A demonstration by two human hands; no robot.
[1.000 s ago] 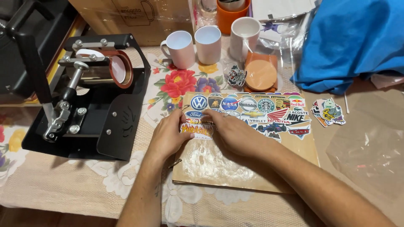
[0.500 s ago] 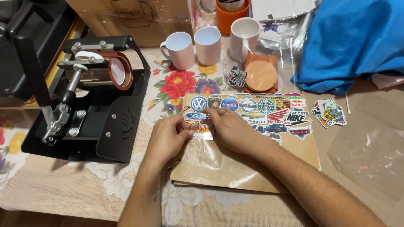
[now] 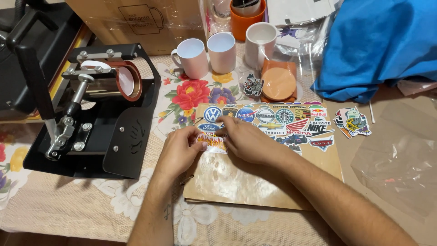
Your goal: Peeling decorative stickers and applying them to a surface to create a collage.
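1. Small orange-and-yellow sticker (image 3: 210,142) at the left edge of the brown paper sheet (image 3: 246,182), just below the rows of logo stickers (image 3: 277,120).
2. Pinched at its left end by the left hand (image 3: 178,152), thumb against fingers; pressed or pinched at its right end by the right hand (image 3: 246,139), fingertips curled over it so the exact hold cannot be told.
3. Likely trouble: tearing or creasing if pulled from both ends; sticking crookedly or overlapping a neighbouring sticker, given how tightly packed they lie.
4. Also possible: dragging the loose paper sheet sideways, disturbing the rows already laid.
5. Beneath: floral tablecloth (image 3: 191,95) over a table, somewhat rumpled.
6. Around: black mug press (image 3: 100,114) at left; three white mugs (image 3: 221,52) behind; round orange coasters (image 3: 278,83); loose cartoon stickers (image 3: 353,122) at right; clear plastic bag (image 3: 400,164); blue cloth (image 3: 378,45); cardboard box (image 3: 136,23).
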